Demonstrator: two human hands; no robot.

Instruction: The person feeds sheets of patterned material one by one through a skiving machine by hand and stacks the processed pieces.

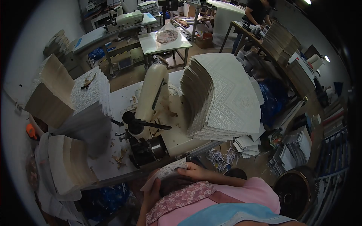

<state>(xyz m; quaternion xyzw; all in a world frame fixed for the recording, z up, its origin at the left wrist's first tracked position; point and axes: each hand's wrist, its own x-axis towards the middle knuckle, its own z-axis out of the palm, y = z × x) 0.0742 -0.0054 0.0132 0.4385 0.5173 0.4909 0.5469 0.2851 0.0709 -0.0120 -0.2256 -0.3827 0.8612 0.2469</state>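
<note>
In front of my body I hold a pale patterned sheet [167, 172], tilted and slightly curved. My left hand [151, 193] grips its lower left end, and my right hand [191, 171] pinches the upper right end with the thumb on top. Just beyond the sheet stands a cream machine [151, 90] with a black wheel-like part [152, 148] and lever at its near end. To its right, a tall fanned stack of embossed patterned sheets [235, 98] lies on the work surface. Brown scraps [120, 158] are strewn around the machine.
More stacks of sheets [69, 162] and folded piles [51, 94] stand at the left. A white table [166, 47] with a plastic bag is behind the machine. At the back right a person [258, 17] works at a bench. A dark round bin-like object [296, 190] is at my right.
</note>
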